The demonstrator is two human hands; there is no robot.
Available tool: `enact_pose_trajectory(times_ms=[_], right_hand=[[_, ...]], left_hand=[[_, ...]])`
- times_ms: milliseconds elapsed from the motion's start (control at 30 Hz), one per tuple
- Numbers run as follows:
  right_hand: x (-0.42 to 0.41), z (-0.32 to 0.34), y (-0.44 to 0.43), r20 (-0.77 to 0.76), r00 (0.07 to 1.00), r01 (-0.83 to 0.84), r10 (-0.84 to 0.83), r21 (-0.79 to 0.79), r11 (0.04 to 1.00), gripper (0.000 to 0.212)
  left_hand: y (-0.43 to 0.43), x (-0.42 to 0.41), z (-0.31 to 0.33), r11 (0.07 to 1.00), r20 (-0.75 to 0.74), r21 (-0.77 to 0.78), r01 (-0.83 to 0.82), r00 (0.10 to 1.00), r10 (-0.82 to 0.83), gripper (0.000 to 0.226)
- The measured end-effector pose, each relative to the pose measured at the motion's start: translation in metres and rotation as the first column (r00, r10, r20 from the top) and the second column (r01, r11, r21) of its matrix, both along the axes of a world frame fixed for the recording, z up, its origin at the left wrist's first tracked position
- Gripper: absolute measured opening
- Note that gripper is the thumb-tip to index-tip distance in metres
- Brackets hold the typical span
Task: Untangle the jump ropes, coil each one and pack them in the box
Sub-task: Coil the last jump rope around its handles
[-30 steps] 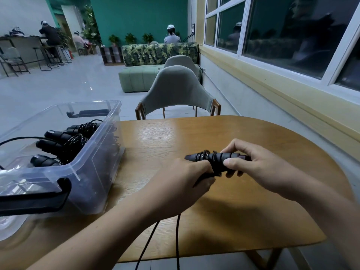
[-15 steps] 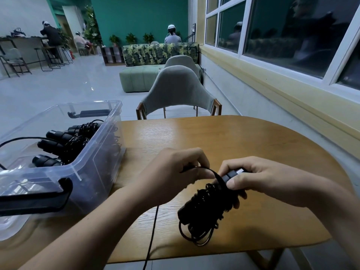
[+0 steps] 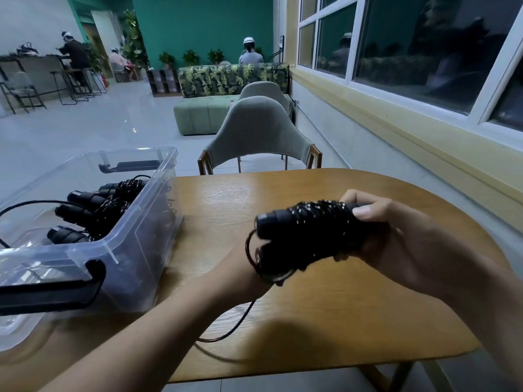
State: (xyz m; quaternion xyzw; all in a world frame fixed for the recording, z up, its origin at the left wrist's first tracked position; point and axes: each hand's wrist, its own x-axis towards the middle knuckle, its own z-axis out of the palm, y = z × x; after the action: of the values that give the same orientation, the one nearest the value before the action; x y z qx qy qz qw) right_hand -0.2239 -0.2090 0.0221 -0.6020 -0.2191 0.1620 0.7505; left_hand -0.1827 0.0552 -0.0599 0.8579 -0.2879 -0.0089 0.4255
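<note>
My right hand point(image 3: 410, 244) grips a black jump rope point(image 3: 305, 230): two handles side by side with cord wound tightly round them, held above the wooden table point(image 3: 325, 321). My left hand point(image 3: 243, 275) reaches under the bundle's left end, its fingers hidden behind it. A loop of cord curves round that end, and the loose cord point(image 3: 235, 326) trails from under my left hand down over the table's front edge. At the left stands the clear plastic box point(image 3: 135, 244) with several coiled black ropes point(image 3: 96, 210) inside.
The box has black latches point(image 3: 51, 290) at its near and far ends. A grey-green chair point(image 3: 257, 128) stands at the table's far side. A yellow window ledge point(image 3: 424, 142) runs along the right. People sit far off in the room.
The bundle has risen and turned level in my right hand, with more cord wound on it. My left hand has swung from on top of it to beneath its left end.
</note>
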Motion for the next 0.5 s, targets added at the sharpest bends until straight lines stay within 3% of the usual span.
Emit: enact_pose_trajectory(times_ms=[167,233,367,500], right_hand=[[0.000,0.007,0.004,-0.025,0.975,0.222,-0.221,0.147,0.964,0.012],[0.003,0.003,0.004,0.041,0.961,0.269,-0.273,0.090,0.959,0.014],[0.006,-0.010,0.003,0.187,0.929,0.340,-0.319,-0.092,0.936,0.024],[0.007,-0.017,0.001,0.365,0.870,0.448,-0.331,-0.307,0.840,0.024]], left_hand=[[-0.027,-0.024,0.025,0.991,0.018,0.117,0.066,0.998,-0.068,0.023],[-0.031,-0.029,0.026,0.988,-0.016,0.145,0.049,0.999,-0.047,0.019],[-0.041,-0.042,0.026,0.951,0.062,0.301,0.076,0.993,-0.099,0.006],[-0.043,-0.043,0.029,0.928,0.093,0.369,0.045,0.992,-0.085,0.003]])
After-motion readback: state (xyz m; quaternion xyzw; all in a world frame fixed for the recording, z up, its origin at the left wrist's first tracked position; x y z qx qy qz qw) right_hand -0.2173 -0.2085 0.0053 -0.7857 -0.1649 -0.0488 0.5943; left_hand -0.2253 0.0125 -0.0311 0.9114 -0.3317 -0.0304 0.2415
